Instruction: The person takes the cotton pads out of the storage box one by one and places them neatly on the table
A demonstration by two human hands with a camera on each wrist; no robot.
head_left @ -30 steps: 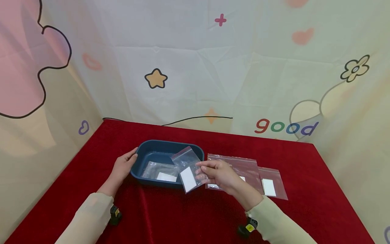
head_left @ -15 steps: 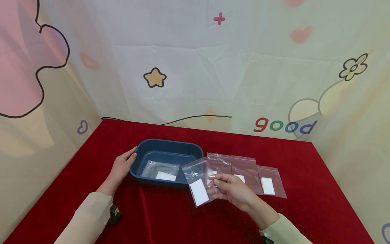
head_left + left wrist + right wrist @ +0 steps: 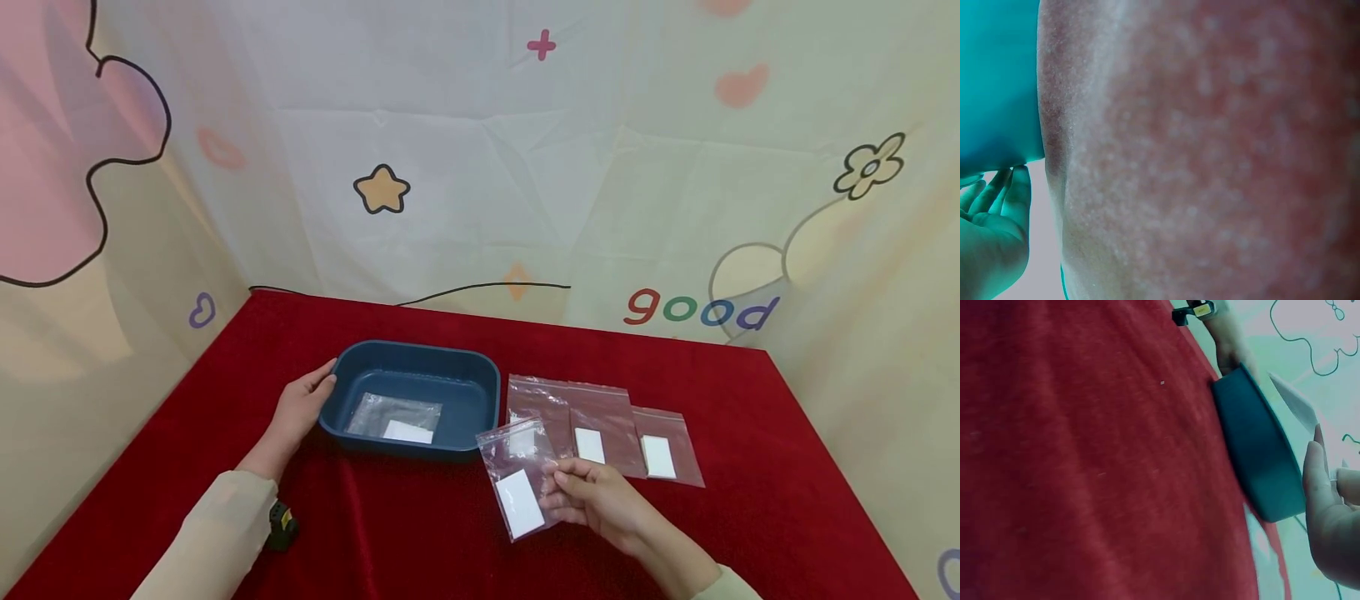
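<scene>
1. The held bag (image 3: 517, 475), clear with a zip top, is just left of the right hand (image 3: 596, 504), whose thumb and fingers pinch it by 1 side edge. A white piece (image 3: 520, 505) sits in its lower part, and the bag looks raised above the tabletop (image 3: 420, 533).
2. Slipping seems the likeliest trouble: the film is thin and the weight lies away from the pinch, so the bag could twist or droop. If its zip is unsealed (too fine to tell here), tipping could spill the piece.
3. Beyond the right hand lie 3 more clear bags: a left bag (image 3: 538, 396), a middle bag (image 3: 603, 408) and a right bag (image 3: 667, 425). Coming down on the left bag could drag it askew.
4. Beside the left hand (image 3: 300, 408), whose fairly straight fingers touch its end wall, stands the blue bin (image 3: 420, 358) with 1 bagged piece (image 3: 397, 412) inside. A careless push there might shift it.
5. No brand is legible on bags or bin; the wrist device (image 3: 281, 527) behind the left hand has a yellow label too small to read. Beyond both hands, the backdrop (image 3: 480, 208) reads "good".
</scene>
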